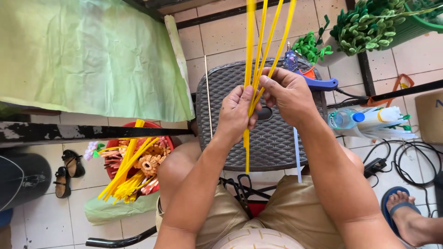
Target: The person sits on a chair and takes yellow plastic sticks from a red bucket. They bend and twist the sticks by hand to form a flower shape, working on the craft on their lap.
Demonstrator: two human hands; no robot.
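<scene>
Several long yellow strips [263,41] rise toward the top of the view, bunched together between both hands. My left hand [236,113] grips the bundle low down, with the ends hanging below it. My right hand [288,94] pinches the same strips just above, fingers closed on them. Both hands hover over a grey woven plastic stool [272,143] in front of my knees. A blue glue gun [314,80] lies on the stool's far edge, right behind my right hand.
A red basket [164,138] with yellow strips and orange paper flowers stands at left. Green paper sheet [87,55] covers a table. Black scissors [242,189] rest on my lap. Plastic bottle [346,120], green foliage [364,25], cables [410,161], another person's sandalled foot [404,210] at right.
</scene>
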